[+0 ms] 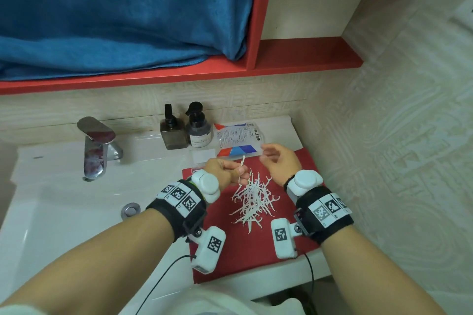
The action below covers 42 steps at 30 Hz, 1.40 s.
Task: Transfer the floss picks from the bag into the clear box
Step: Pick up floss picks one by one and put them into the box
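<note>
Dozens of thin white plastic floss picks (252, 197) lie in a loose tangled heap on a red cloth mat (245, 253) at the right end of the white worktop (64, 161), so crossed over that single ones are hard to count. The left hand (225, 174) has its grip pinched on one floss pick (241, 170) that stands nearly upright just above the heap; its lower end is hidden behind the fingers. The right hand (279, 161) hovers beyond the heap with fingers loosely curled and apart, clamped on nothing. Behind it the printed glossy bag (238, 140) lies flat near the back edge of the worktop, its near corner covered by that hand. The clear box (203, 156) is faint and hard to make out, a pale see-through rectangle at the mat's far left corner, partly hidden by the left hand. Both wrists carry black fabric bands with square printed markers and white rounded housings. Two dark pump bottles (186, 130) stand left of the bag, and a shiny metal tap (98, 146) stands at the basin's back edge
</note>
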Each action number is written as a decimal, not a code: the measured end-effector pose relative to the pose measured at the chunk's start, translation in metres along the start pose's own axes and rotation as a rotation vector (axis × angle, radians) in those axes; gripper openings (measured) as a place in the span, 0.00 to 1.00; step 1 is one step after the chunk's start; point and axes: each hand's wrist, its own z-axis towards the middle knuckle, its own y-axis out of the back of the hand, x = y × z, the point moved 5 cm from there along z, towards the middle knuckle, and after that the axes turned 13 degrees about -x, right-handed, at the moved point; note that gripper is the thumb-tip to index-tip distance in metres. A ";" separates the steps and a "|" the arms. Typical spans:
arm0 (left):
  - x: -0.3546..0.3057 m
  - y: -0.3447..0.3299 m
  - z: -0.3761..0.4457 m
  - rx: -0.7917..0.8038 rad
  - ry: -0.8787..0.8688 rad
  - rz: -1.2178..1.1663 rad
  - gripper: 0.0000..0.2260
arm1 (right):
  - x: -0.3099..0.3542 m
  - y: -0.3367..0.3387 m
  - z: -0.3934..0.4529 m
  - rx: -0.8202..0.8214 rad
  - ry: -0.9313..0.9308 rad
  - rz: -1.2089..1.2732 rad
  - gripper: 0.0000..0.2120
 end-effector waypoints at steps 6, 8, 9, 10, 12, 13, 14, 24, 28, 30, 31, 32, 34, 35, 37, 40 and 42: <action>0.001 0.010 -0.004 -0.092 0.025 0.017 0.08 | -0.036 0.010 0.003 -0.035 -0.052 -0.355 0.13; -0.003 0.010 -0.007 -0.103 0.013 0.016 0.08 | -0.044 0.005 0.000 -0.007 -0.067 -0.382 0.13; -0.006 0.009 -0.009 -0.112 0.012 0.000 0.08 | -0.047 0.003 -0.003 0.003 -0.080 -0.377 0.13; -0.008 0.008 -0.011 -0.119 0.010 -0.015 0.07 | -0.049 0.000 -0.005 0.013 -0.086 -0.370 0.13; -0.012 0.006 -0.012 -0.123 0.002 -0.026 0.07 | -0.050 -0.004 -0.008 0.024 -0.059 -0.378 0.15; -0.014 0.005 -0.013 -0.124 -0.006 -0.026 0.07 | -0.048 -0.003 -0.009 0.016 -0.039 -0.385 0.16; -0.017 0.005 -0.013 -0.128 -0.016 -0.022 0.07 | -0.045 -0.002 -0.008 -0.001 -0.022 -0.380 0.17; -0.028 0.007 -0.017 -0.152 -0.065 0.014 0.09 | -0.021 -0.006 0.000 -0.007 -0.036 -0.311 0.12; -0.027 0.009 -0.018 -0.145 -0.070 0.019 0.08 | -0.018 -0.010 0.001 0.005 -0.014 -0.308 0.12; -0.025 0.010 -0.017 -0.144 -0.063 0.022 0.09 | -0.018 -0.013 0.001 0.048 0.003 -0.321 0.15; -0.024 0.011 -0.016 -0.145 -0.059 0.028 0.09 | -0.018 -0.014 0.001 0.068 0.006 -0.335 0.16; -0.023 0.011 -0.015 -0.144 -0.057 0.036 0.09 | -0.019 -0.014 0.000 0.079 0.007 -0.353 0.17; -0.020 0.013 -0.013 -0.147 -0.058 0.056 0.09 | -0.022 -0.014 0.000 0.087 -0.003 -0.376 0.16; -0.019 0.013 -0.013 -0.147 -0.059 0.064 0.09 | -0.023 -0.014 -0.002 0.087 -0.014 -0.385 0.16; -0.017 0.012 -0.012 -0.145 -0.059 0.075 0.08 | -0.027 -0.015 -0.005 0.096 -0.056 -0.400 0.15; -0.014 0.013 -0.010 -0.146 -0.056 0.078 0.07 | -0.032 -0.018 -0.002 0.118 -0.126 -0.436 0.14; -0.012 0.016 -0.008 -0.156 -0.058 0.081 0.07 | -0.032 -0.020 0.002 0.113 -0.157 -0.416 0.13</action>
